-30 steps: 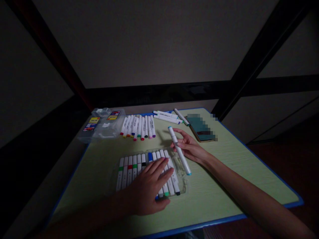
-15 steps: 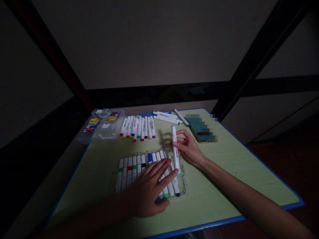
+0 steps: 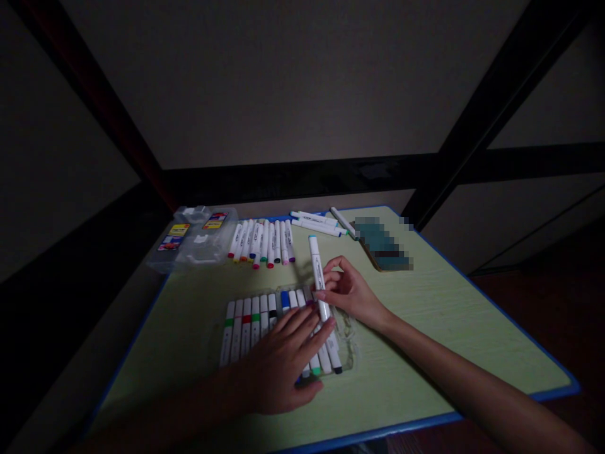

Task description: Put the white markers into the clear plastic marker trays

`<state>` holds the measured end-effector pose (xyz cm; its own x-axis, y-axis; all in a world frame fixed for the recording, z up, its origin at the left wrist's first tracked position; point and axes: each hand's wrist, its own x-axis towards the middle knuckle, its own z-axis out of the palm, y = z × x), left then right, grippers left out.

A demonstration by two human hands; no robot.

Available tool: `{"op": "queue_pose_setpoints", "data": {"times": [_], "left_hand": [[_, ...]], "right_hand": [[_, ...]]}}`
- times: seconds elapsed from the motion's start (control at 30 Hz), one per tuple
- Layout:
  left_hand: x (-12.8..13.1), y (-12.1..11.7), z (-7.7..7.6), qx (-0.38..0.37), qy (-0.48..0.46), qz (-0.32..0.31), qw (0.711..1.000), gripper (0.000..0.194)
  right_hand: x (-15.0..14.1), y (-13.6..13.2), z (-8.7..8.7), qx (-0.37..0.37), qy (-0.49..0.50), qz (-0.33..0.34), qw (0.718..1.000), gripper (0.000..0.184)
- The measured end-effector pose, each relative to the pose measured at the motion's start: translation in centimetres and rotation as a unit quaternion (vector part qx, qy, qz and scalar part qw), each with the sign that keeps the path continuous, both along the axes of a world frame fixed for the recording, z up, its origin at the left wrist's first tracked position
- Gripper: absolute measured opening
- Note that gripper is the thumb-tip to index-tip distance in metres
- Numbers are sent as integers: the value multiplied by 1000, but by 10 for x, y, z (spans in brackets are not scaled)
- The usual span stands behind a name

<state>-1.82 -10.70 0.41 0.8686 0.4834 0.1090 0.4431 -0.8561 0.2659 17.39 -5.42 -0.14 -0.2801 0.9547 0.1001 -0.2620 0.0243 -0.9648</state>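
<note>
A white marker (image 3: 317, 268) with a light-blue end stands nearly upright, tilted a little left, pinched between the thumb and fingers of my right hand (image 3: 352, 290). Its lower end is over the right part of a clear plastic case (image 3: 348, 353), close to my left fingers. Several white markers with coloured bands (image 3: 239, 334) lie side by side in that case. Across them rests my left hand (image 3: 283, 362), palm down with fingers stretched out. It hides the middle of the row.
Behind the case several markers (image 3: 262, 243) lie in a row. A few more markers (image 3: 316, 224) lie loosely at the table's back edge. A clear case with labels (image 3: 203, 243) is at the back left, a teal flat object (image 3: 378, 243), partly pixelated, at the back right.
My right hand has moved left and slightly down with the marker, which now leans left over the row in the case. My left hand has hardly moved.
</note>
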Motion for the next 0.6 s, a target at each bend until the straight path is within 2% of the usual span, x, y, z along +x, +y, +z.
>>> {"op": "queue_pose_setpoints", "data": {"times": [0.13, 0.4, 0.6], "left_hand": [[0, 1, -1, 3, -9, -7, 1000, 81], [1, 1, 3, -9, 0, -8, 1000, 78], [2, 1, 3, -21, 6, -8, 1000, 77]], "right_hand": [[0, -1, -1, -3, -16, 23, 1000, 45], [5, 6, 2, -22, -43, 15, 999, 43], [0, 29, 12, -6, -83, 10, 996, 41]]}}
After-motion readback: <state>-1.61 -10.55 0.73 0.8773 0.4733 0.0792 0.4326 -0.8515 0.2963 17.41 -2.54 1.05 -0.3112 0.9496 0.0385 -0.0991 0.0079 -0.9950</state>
